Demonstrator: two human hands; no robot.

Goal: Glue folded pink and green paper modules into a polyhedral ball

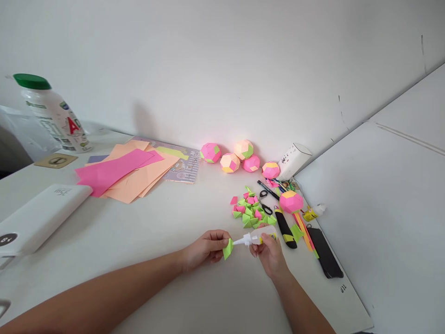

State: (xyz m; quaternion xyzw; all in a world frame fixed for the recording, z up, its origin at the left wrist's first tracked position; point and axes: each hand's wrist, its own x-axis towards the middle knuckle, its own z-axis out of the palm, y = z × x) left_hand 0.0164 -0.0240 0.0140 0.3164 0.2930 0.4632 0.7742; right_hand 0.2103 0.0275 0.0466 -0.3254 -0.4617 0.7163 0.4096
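My left hand (210, 248) pinches a small folded green paper piece (227, 250) above the white table. In my right hand (269, 254) is a clear glue bottle (263, 234) with a yellow label, tilted sideways. Its thin white nozzle points left and meets the upper edge of the green piece, though I cannot tell whether glue is coming out. Just beyond my hands lies a pile of folded green and pink paper pieces (248, 213). Black-handled scissors (266, 204) rest beside the pile, with a black and yellow utility knife (285, 227) to their right.
Several paper polyhedra (230, 163) stand along the wall. Coloured paper sheets (134, 183), a white power bank (45, 215) and a green-capped bottle (55, 116) are on the left. At right lie a second glue bottle (314, 212), a black case (325, 253) and a white cylinder (294, 162).
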